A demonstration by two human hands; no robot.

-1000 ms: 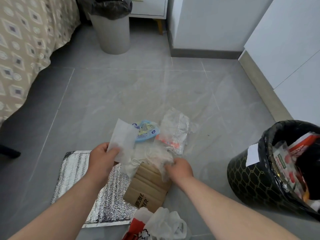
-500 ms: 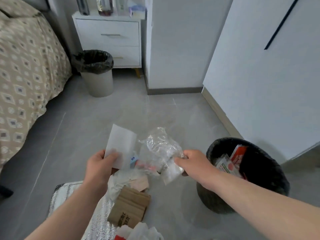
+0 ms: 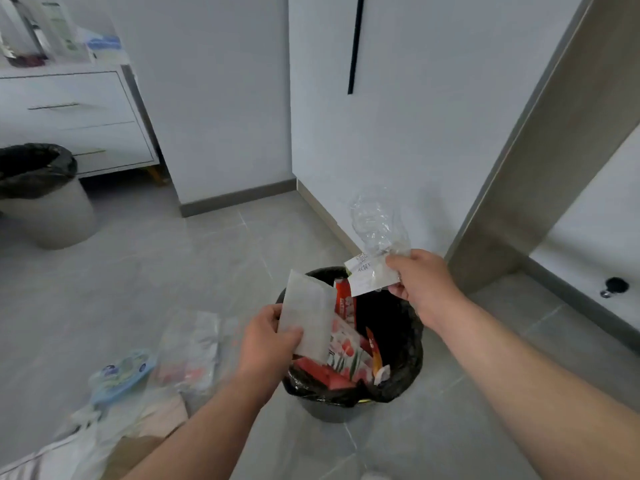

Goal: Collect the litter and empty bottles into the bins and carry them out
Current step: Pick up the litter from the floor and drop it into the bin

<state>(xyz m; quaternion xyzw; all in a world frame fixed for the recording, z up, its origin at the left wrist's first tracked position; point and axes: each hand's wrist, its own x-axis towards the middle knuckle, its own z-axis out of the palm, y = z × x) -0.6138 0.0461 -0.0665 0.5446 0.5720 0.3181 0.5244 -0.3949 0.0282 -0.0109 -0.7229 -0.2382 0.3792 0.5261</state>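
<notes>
dropping step: the left hand (image 3: pixel 268 341) pinches a white paper (image 3: pixel 308 313), the right hand (image 3: pixel 422 282) pinches a clear wrapper (image 3: pixel 375 223), both over the black bin (image 3: pixel 405 341). next, both should let go.

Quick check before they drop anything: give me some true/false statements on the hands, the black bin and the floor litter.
The left hand holds a white packet over the black bin. True.
The right hand is empty. False: it pinches crumpled clear plastic and a white slip.
The black bin is empty. False: red wrappers lie in it.
A blue lid lies on the floor left of the black bin. True.
</notes>
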